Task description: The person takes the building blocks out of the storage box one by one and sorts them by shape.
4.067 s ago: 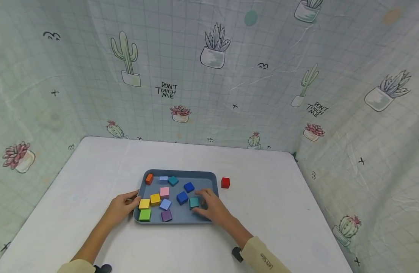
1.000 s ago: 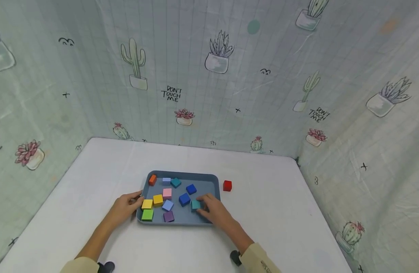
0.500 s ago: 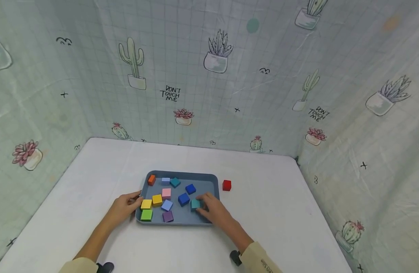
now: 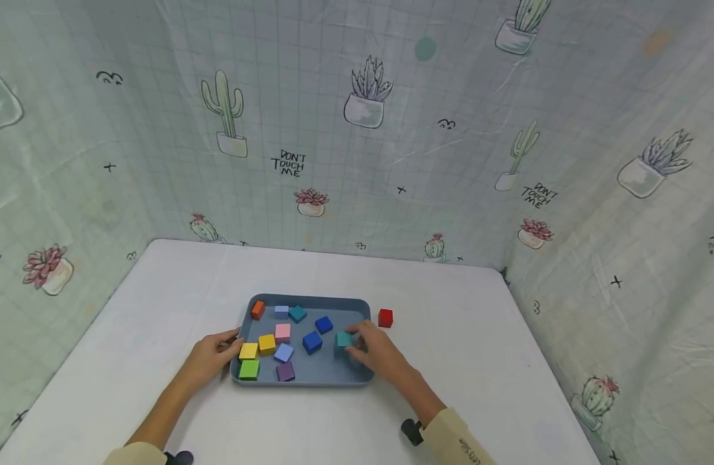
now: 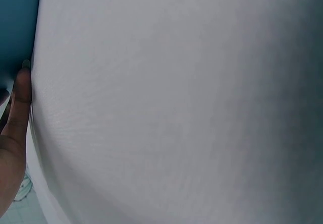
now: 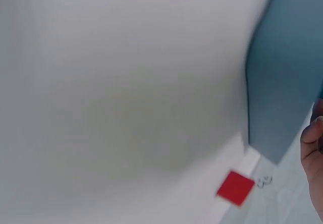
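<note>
In the head view a grey-blue tray [image 4: 345, 378] lies on the white table with several coloured cubes in it. My left hand [image 4: 208, 358] holds the tray's left rim; in the left wrist view a finger [image 5: 20, 95] lies along the tray's outer wall [image 5: 17, 22]. With thumb and fingers my right hand [image 4: 380, 352] pinches a teal cube [image 4: 342, 341] in the right part of the tray. That cube appears slightly raised, with a dark shadow below it. The right wrist view shows the right hand [image 6: 314, 148] only at its edge, and the cube is hardly visible there.
A red cube [image 4: 386, 318] sits on the table just outside the tray's right side. Inside the tray, two dark blue cubes [image 4: 313, 342] are nearest the held one. Yellow, green, pink, purple, orange and light blue cubes fill the left part. A printed cloth [image 4: 310, 129] hangs behind.
The teal cube, resting in the tray earlier, has shifted right and slightly up with my right hand. My left hand stays at the tray's left rim.
</note>
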Demonstrator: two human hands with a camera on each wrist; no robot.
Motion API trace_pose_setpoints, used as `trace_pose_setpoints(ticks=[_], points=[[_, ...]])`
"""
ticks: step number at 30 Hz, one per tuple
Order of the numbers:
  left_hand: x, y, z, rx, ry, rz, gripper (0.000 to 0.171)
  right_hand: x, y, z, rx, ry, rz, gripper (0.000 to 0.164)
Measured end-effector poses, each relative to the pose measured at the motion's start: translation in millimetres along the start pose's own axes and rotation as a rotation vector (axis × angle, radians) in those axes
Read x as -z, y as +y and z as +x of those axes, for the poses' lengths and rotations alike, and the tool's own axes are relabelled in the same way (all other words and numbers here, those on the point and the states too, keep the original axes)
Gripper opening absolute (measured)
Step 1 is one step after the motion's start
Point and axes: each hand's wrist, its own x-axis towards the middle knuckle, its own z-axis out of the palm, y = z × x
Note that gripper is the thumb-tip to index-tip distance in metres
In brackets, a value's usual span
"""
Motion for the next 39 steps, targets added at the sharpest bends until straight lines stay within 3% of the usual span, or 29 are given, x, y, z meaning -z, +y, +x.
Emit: trace_pose_setpoints(ticks=[12,20,28,39], points=[[-1.0,-2.2,0.4,0.011,0.002,-0.004,0.052,45.7,26.6,-0.5,0.037,0.109,-0.060,0.037],[-0.6,-0.3,0.1,0.021,0.000,0.000,0.052,58.6,47.1,-10.9,0.035,0.174,-0.087,0.037],[0.6,2.8,-0.5,0.020,-0.004,0.001,0.053,58.1,62.8,-26.7,-0.116,0.097,-0.074,0.037],[1.0,3.8,-2.1,0.028,-0.002,-0.012,0.053,63.5,84.0,-31.9,-0.240,0.090,-0.083,0.037]])
